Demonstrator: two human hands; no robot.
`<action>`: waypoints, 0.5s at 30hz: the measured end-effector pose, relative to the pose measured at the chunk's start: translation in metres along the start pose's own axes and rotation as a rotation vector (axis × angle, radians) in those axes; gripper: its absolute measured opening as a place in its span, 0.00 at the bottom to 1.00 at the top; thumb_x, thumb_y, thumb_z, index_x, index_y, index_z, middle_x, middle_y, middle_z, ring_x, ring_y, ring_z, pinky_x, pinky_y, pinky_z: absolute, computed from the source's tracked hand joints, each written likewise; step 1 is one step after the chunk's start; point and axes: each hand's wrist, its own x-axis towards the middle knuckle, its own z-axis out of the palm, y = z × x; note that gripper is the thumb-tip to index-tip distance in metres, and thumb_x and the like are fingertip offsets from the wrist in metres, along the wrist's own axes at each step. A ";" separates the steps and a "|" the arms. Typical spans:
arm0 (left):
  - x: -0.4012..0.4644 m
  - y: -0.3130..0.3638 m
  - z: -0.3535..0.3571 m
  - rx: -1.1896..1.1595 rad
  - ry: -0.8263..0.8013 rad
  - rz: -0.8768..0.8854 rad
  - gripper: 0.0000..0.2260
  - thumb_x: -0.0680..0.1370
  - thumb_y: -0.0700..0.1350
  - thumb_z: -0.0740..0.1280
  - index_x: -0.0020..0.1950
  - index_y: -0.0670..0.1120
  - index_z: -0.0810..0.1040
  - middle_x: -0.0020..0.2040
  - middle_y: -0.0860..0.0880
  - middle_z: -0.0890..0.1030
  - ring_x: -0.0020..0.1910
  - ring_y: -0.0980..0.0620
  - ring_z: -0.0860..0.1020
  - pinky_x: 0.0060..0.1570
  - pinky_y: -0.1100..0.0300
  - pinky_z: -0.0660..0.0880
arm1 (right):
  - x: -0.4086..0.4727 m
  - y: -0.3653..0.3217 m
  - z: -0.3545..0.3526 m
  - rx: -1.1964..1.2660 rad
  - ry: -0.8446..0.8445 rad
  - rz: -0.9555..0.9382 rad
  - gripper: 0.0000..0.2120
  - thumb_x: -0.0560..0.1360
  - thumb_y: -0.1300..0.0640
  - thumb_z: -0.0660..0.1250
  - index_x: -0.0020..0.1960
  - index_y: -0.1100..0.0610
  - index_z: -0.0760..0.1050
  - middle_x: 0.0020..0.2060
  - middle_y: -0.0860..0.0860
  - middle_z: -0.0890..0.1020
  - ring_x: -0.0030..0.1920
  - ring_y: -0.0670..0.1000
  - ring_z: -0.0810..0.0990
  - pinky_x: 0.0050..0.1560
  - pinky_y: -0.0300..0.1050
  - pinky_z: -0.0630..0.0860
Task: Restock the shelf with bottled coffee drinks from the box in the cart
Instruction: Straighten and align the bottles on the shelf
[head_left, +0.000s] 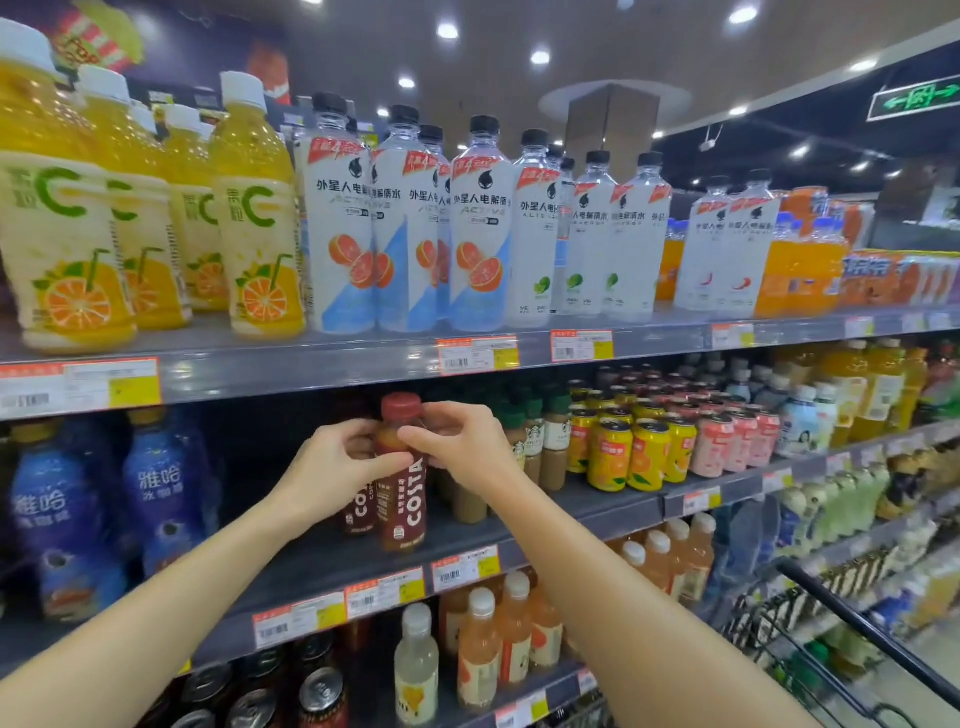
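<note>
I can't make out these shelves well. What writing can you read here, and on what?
"COSTA": dark coffee bottle gripped by both hands.
"外星人电解质水": white bottles, top shelf.
"雅哈": blue bottles, left.
"C": orange juice bottles.
Price tags: too blurred.

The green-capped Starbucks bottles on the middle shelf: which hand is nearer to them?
Right. The right hand holds the Costa bottle just left of the Starbucks bottles. The left hand grips the Costa bottle's far side.
</note>
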 end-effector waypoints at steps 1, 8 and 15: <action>0.002 -0.002 0.000 0.003 -0.004 -0.001 0.14 0.70 0.49 0.76 0.55 0.55 0.81 0.47 0.54 0.85 0.49 0.56 0.83 0.55 0.50 0.78 | 0.004 0.002 0.001 -0.001 -0.008 0.006 0.19 0.70 0.47 0.76 0.59 0.51 0.81 0.49 0.45 0.85 0.50 0.44 0.83 0.54 0.51 0.81; 0.017 -0.015 0.000 0.043 -0.027 -0.079 0.15 0.70 0.52 0.75 0.56 0.53 0.82 0.46 0.54 0.86 0.48 0.55 0.84 0.55 0.50 0.79 | 0.023 0.018 0.006 0.029 -0.081 0.037 0.16 0.71 0.49 0.75 0.58 0.50 0.82 0.48 0.48 0.86 0.51 0.46 0.84 0.55 0.53 0.81; 0.026 -0.029 0.014 0.109 0.043 -0.120 0.14 0.71 0.49 0.75 0.56 0.53 0.81 0.46 0.56 0.85 0.46 0.59 0.82 0.47 0.62 0.79 | 0.029 0.040 0.015 0.052 -0.050 0.042 0.15 0.73 0.54 0.74 0.59 0.51 0.82 0.48 0.48 0.86 0.49 0.45 0.84 0.56 0.51 0.80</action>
